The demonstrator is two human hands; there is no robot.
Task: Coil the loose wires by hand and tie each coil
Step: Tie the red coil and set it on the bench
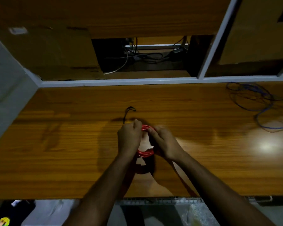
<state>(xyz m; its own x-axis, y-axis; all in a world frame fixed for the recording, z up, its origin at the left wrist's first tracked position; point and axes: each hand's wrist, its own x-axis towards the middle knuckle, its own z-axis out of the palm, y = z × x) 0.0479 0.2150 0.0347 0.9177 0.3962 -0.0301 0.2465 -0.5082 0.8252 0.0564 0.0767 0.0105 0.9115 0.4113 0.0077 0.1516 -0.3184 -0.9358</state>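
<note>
1. Nearest the camera, two bare forearms reach out over the near edge of the desk (72, 144) and meet above its middle.
2. The left hand (129, 139) is curled around the left side of a red wire coil (145, 152), its thumb and fingertips closing near the top of the loop.
3. The right hand (163, 144) grips the right side of the same coil, fingers wrapped over the turns.
4. The coil is lifted just above the desk between both hands; only its top arc and lower arc show, the rest is covered by the fingers.
5. A thin black tie (128, 113) rises from beside the left hand's fingertips and bends over at its far end; whether it already circles the coil cannot be told.
6. Handling judgement: the wire looks light and springy, with a smooth, shiny jacket, so the turns are likely to fan out or slide if the grip slackens.
7. The safest hold seems to be across all turns at once, pinching the bundle flat close to where the tie goes, with the other hand steadying the opposite side.
8. A loose blue wire (255, 101) sprawls in untidy loops at the far right of the desk, well apart from the hands; it looks thin and limp, prone to tangling.
</note>
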